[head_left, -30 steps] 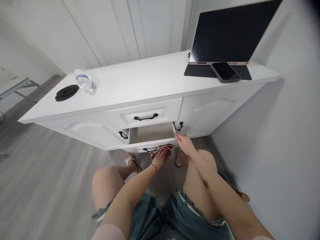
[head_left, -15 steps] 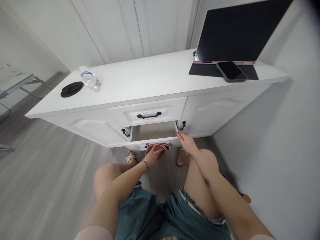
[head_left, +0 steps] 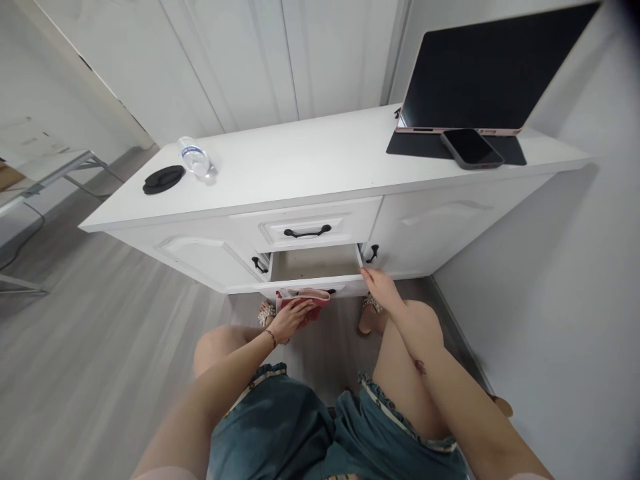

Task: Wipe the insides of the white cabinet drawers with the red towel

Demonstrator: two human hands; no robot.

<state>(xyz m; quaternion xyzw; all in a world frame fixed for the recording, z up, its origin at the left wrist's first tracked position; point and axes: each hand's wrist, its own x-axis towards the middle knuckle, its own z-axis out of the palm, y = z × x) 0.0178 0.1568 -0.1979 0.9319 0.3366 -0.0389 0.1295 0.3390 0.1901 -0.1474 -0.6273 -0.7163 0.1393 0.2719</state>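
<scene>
A lower drawer (head_left: 320, 265) of the white cabinet (head_left: 200, 230) stands pulled out, its beige bottom showing. My left hand (head_left: 290, 319) holds a red cloth (head_left: 313, 312) with a pale edge against the outside of the drawer's front panel, partly covering its black handle. The fingers lie over the cloth, and the thumb is hidden. At the drawer's right front corner, my right hand (head_left: 379, 287) grips the top edge with its fingers closed on it.
On the cabinet top are a clear plastic bottle (head_left: 195, 159), a black round object (head_left: 164, 179), a dark-screened laptop or tablet (head_left: 493, 70) and a phone (head_left: 471, 148). A wall (head_left: 555, 267) rises close on the right. A table (head_left: 55, 170) stands at far left.
My left hand has slid the red cloth leftward along the drawer front, uncovering the right part of the handle. My right hand stays on the drawer corner. The view has shifted slightly.
</scene>
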